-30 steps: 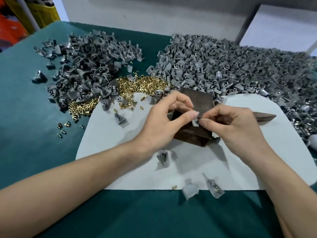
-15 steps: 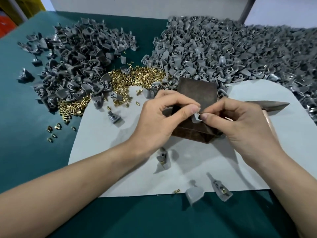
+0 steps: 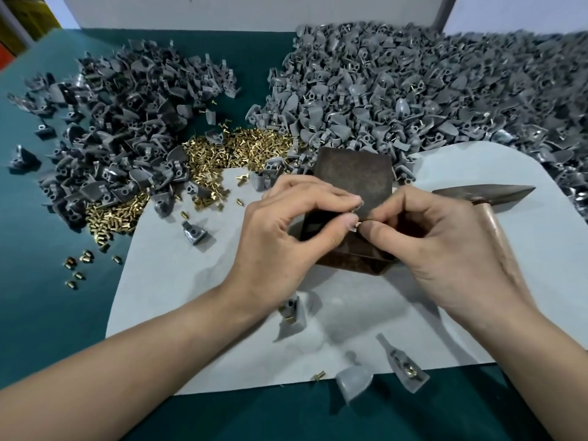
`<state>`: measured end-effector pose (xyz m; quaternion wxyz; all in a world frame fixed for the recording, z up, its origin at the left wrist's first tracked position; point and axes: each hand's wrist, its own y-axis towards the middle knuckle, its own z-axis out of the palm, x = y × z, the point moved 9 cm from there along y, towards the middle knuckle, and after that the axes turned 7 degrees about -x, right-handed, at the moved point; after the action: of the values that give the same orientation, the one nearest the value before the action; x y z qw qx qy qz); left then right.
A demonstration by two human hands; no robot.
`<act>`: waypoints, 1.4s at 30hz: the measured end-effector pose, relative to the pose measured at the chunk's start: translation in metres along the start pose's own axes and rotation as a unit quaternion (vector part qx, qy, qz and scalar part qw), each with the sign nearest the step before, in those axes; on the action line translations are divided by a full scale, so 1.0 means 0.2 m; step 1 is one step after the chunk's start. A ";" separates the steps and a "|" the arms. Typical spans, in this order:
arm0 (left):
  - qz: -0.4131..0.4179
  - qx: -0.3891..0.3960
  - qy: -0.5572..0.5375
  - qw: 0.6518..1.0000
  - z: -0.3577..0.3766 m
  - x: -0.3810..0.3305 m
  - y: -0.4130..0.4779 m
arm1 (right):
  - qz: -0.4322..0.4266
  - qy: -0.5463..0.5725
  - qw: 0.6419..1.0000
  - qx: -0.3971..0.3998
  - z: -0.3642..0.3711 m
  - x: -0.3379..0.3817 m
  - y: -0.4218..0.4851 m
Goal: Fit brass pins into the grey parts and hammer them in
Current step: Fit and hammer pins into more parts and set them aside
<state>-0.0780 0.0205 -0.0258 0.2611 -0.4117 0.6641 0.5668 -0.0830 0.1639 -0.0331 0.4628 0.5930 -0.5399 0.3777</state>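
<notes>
My left hand (image 3: 286,230) pinches a small grey part (image 3: 355,218) between thumb and forefinger, just above the dark metal block (image 3: 353,176). My right hand (image 3: 439,246) pinches a brass pin (image 3: 358,223) against that part; most of the part is hidden by my fingertips. A hammer (image 3: 486,194) lies under my right hand, its head pointing right and its wooden handle running beneath my palm. A heap of brass pins (image 3: 241,151) lies behind the block.
A dark grey pile of parts (image 3: 121,132) sits at the back left and a larger light grey pile (image 3: 429,90) at the back right. Loose grey parts (image 3: 404,370) and stray pins (image 3: 79,262) lie on the white sheet (image 3: 197,313) and green table.
My hands have stayed together over the block. The brass pin now shows between my fingertips at the grey part. The camera has tilted a little.
</notes>
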 end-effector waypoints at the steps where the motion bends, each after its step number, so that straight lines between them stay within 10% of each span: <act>1: 0.005 0.004 0.007 1.000 0.00 -0.01 0.00 | 0.004 0.005 1.000 0.000 0.00 0.00 0.00; 42: -0.027 0.031 0.013 0.999 0.03 0.01 0.00 | 0.014 -0.010 1.000 0.000 -0.02 0.01 0.01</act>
<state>-0.0801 0.0260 -0.0288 0.2803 -0.4285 0.6735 0.5331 -0.0844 0.1679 -0.0301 0.4518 0.5890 -0.5527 0.3788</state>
